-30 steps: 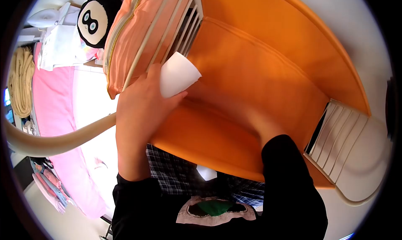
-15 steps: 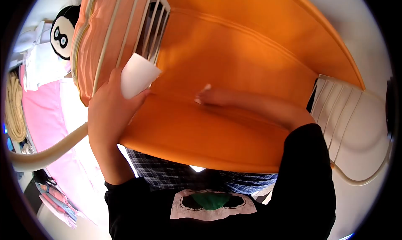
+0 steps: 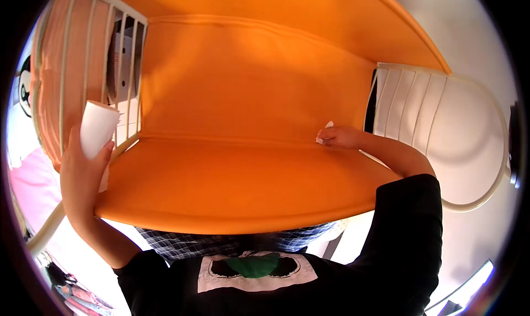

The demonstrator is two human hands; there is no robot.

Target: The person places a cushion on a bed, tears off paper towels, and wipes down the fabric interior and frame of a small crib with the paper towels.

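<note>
White paper, 1 smooth cylindrical roll [image 3: 98, 127], tilts up out of the left hand [image 3: 81, 170], thumb and fingers curled round it; the right hand [image 3: 342, 137] pinches 1 small white wad [image 3: 320, 140] at its fingertips; below those fingers spreads 1 smooth orange seat [image 3: 248, 178]; 2 barred frames [image 3: 407, 104] flank it.

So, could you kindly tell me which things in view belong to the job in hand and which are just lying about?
Apparently in use:
white roll, in the left hand
small white piece, in the right hand
orange seat

Apparently just lying about:
peach fabric
plush toy, partly in view
pink cloth
</note>
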